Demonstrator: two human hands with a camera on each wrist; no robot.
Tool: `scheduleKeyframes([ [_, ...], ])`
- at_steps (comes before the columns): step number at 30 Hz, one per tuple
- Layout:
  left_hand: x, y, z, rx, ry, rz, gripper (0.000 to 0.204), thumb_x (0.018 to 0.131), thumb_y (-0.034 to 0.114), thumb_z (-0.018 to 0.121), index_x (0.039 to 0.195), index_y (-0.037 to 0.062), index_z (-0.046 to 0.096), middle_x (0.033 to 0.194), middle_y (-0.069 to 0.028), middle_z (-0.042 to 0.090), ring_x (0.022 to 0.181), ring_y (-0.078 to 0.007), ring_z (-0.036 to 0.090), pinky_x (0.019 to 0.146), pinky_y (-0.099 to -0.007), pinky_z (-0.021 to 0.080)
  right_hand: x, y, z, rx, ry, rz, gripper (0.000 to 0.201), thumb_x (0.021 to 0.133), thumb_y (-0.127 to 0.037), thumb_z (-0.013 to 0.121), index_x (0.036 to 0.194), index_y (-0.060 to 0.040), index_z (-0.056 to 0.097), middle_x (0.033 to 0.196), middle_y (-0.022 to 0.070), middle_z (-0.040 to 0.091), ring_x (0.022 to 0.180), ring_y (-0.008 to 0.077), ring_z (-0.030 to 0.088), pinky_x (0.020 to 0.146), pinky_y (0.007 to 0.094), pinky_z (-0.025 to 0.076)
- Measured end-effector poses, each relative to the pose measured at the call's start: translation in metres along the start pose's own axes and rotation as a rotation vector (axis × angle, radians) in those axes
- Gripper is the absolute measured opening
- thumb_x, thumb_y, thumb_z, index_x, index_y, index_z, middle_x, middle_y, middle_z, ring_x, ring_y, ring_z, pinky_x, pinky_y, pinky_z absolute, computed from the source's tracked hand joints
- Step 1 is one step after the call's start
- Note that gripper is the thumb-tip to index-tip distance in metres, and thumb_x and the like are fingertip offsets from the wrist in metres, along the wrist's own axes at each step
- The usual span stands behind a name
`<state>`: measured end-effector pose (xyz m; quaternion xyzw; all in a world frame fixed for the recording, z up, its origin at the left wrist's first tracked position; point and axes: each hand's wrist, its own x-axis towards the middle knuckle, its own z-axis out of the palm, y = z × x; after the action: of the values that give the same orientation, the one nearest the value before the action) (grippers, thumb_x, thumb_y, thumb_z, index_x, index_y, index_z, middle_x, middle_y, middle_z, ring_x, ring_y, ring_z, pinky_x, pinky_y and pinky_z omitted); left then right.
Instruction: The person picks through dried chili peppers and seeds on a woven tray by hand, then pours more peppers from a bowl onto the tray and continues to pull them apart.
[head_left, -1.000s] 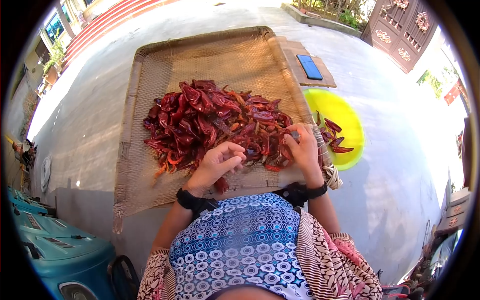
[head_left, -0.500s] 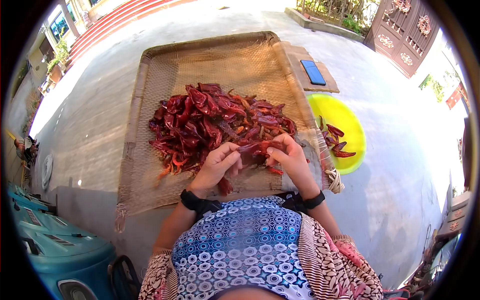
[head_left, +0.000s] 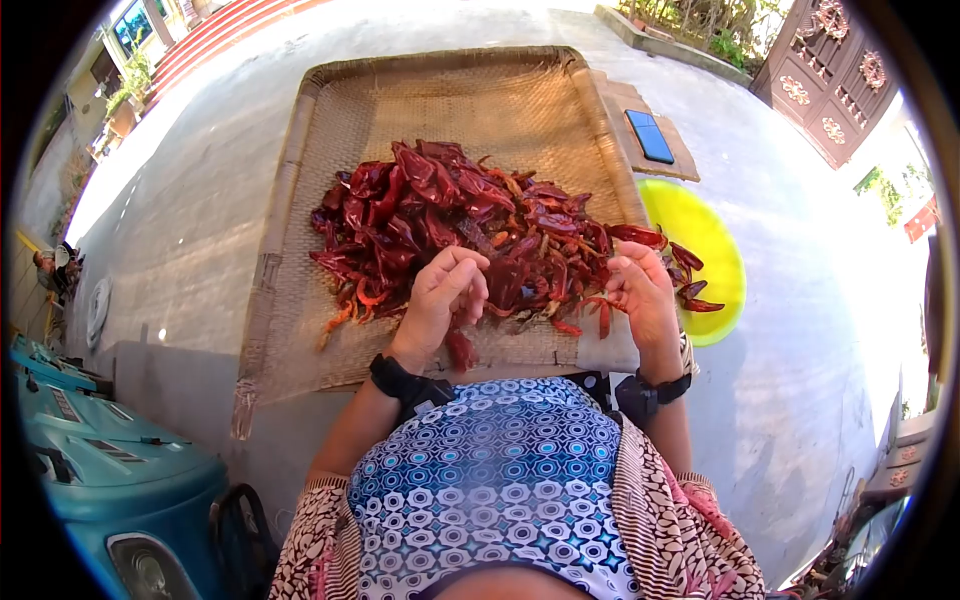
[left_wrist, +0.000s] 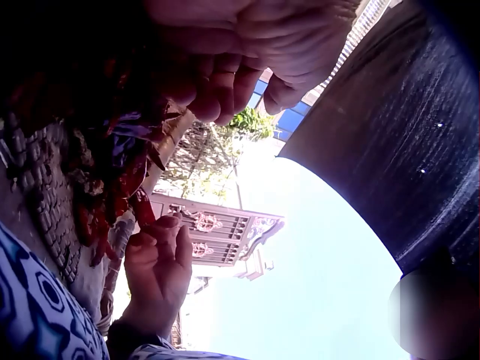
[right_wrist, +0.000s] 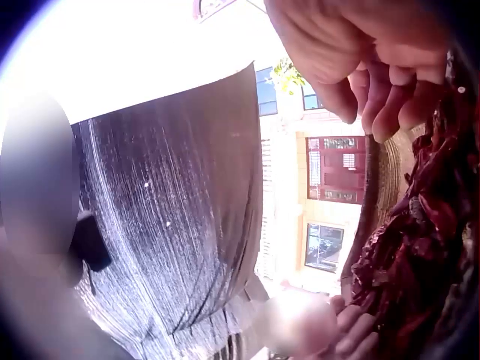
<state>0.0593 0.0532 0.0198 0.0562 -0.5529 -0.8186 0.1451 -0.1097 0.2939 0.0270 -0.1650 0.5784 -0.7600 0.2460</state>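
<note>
A heap of dried red chili peppers (head_left: pixel 410 210) lies on a woven tray (head_left: pixel 450 95) in front of me. My left hand (head_left: pixel 440 300) hovers over the near side of the heap, fingers loosely curled, nothing between them. Over the tray's right side, my right hand (head_left: pixel 645 295) pinches a dried red chili pepper (head_left: pixel 638 236) that sticks out beyond its fingertips. In the left wrist view, red shows at the fingertips of the right hand (left_wrist: pixel 157 262). Just past that hand stands a yellow bowl (head_left: pixel 715 265) with several chili peppers (head_left: pixel 703 305) in it.
A blue phone (head_left: pixel 650 136) lies on a piece of cardboard (head_left: pixel 680 166) beyond the bowl. Concrete ground surrounds the tray. At the lower left stands a teal vehicle (head_left: pixel 130 470), and a brown ornate gate (head_left: pixel 825 75) is at the far right.
Half a second ago both hands held a chili pepper between them. The left hand has since let go; the right hand has moved right towards the yellow bowl with a pepper.
</note>
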Motion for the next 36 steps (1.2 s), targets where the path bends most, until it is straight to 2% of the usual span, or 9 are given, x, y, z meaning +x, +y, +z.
scheduleKeyframes([
  [2, -0.001, 0.003, 0.003, -0.025, 0.015, -0.008, 0.02, 0.1, 0.025, 0.051, 0.105, 0.0063, 0.056, 0.077, -0.0022, 0.061, 0.059, -0.0078, 0.056, 0.052, -0.0206, 0.045, -0.008, 0.001, 0.024, -0.358, -0.151, 0.053, 0.023, 0.091, -0.014, 0.062, 0.112, -0.0042, 0.059, 0.088, 0.0034, 0.065, 0.071, 0.0118, 0.061, 0.064, 0.0252, 0.048],
  [5, -0.002, 0.003, 0.003, 0.001, 0.018, -0.015, 0.02, 0.099, 0.025, 0.053, 0.105, 0.0066, 0.056, 0.077, -0.002, 0.061, 0.059, -0.0077, 0.056, 0.051, -0.0204, 0.045, -0.01, 0.01, 0.049, -0.835, -0.042, -0.249, 0.017, 0.083, -0.01, 0.065, 0.099, -0.0058, 0.066, 0.08, 0.0076, 0.065, 0.074, 0.0191, 0.063, 0.067, 0.0309, 0.049],
  [12, -0.002, 0.0, 0.002, 0.057, 0.006, -0.023, 0.019, 0.098, 0.023, 0.052, 0.105, 0.0069, 0.057, 0.079, -0.0024, 0.061, 0.061, -0.0094, 0.056, 0.051, -0.0223, 0.046, 0.0, 0.021, 0.013, -0.812, 0.1, -0.283, 0.017, 0.083, -0.013, 0.066, 0.099, -0.0063, 0.065, 0.084, 0.0095, 0.067, 0.076, 0.0223, 0.065, 0.069, 0.0315, 0.05],
  [16, -0.001, -0.001, 0.0, 0.088, -0.019, -0.026, 0.018, 0.098, 0.023, 0.054, 0.105, 0.0072, 0.058, 0.079, -0.0023, 0.061, 0.063, -0.0095, 0.057, 0.053, -0.0222, 0.046, -0.002, 0.007, 0.002, -1.19, 0.319, -0.365, 0.028, 0.083, -0.016, 0.067, 0.109, -0.0088, 0.06, 0.091, 0.0074, 0.062, 0.087, 0.0262, 0.063, 0.074, 0.0364, 0.049],
  [20, 0.0, -0.002, -0.001, 0.107, -0.016, -0.04, 0.017, 0.098, 0.022, 0.054, 0.104, 0.007, 0.058, 0.079, -0.0023, 0.061, 0.064, -0.0095, 0.057, 0.054, -0.0224, 0.047, -0.003, 0.011, 0.001, -1.291, 0.277, -0.179, 0.039, 0.08, -0.022, 0.071, 0.115, -0.0111, 0.057, 0.107, 0.0104, 0.057, 0.097, 0.0317, 0.061, 0.078, 0.0424, 0.049],
  [26, 0.0, -0.004, -0.002, 0.159, -0.037, -0.035, 0.015, 0.097, 0.019, 0.056, 0.106, 0.0068, 0.058, 0.081, -0.0022, 0.062, 0.065, -0.0093, 0.058, 0.055, -0.0223, 0.047, 0.001, 0.015, -0.01, -1.284, 0.26, -0.249, 0.039, 0.08, -0.022, 0.07, 0.116, -0.0138, 0.057, 0.113, 0.0124, 0.056, 0.1, 0.0344, 0.06, 0.082, 0.0453, 0.049],
  [32, 0.002, -0.008, 0.004, 0.429, -0.152, 0.104, 0.022, 0.094, 0.013, 0.059, 0.113, 0.0042, 0.06, 0.122, -0.0071, 0.053, 0.074, -0.0093, 0.059, 0.062, -0.0212, 0.048, -0.005, -0.001, -0.012, -1.45, 0.217, -0.101, 0.035, 0.08, -0.019, 0.068, 0.114, -0.0137, 0.059, 0.113, 0.0116, 0.059, 0.098, 0.0332, 0.061, 0.081, 0.0454, 0.049],
  [35, 0.001, -0.003, 0.005, 0.636, -0.214, 0.078, 0.027, 0.092, 0.014, 0.06, 0.118, 0.0073, 0.062, 0.134, -0.0071, 0.045, 0.086, -0.009, 0.057, 0.071, -0.0225, 0.047, 0.005, 0.0, -0.024, -1.309, 0.263, -0.107, 0.033, 0.081, -0.019, 0.068, 0.112, -0.0128, 0.06, 0.115, 0.0123, 0.061, 0.098, 0.0305, 0.062, 0.081, 0.0441, 0.049],
  [36, 0.0, -0.002, 0.005, 0.706, -0.234, 0.065, 0.028, 0.092, 0.014, 0.061, 0.119, 0.0084, 0.062, 0.138, -0.0071, 0.042, 0.089, -0.0089, 0.056, 0.074, -0.0229, 0.047, 0.007, -0.008, -0.025, -1.129, 0.22, -0.013, 0.033, 0.081, -0.02, 0.067, 0.112, -0.0113, 0.06, 0.117, 0.0148, 0.061, 0.097, 0.0273, 0.064, 0.082, 0.0427, 0.049],
])
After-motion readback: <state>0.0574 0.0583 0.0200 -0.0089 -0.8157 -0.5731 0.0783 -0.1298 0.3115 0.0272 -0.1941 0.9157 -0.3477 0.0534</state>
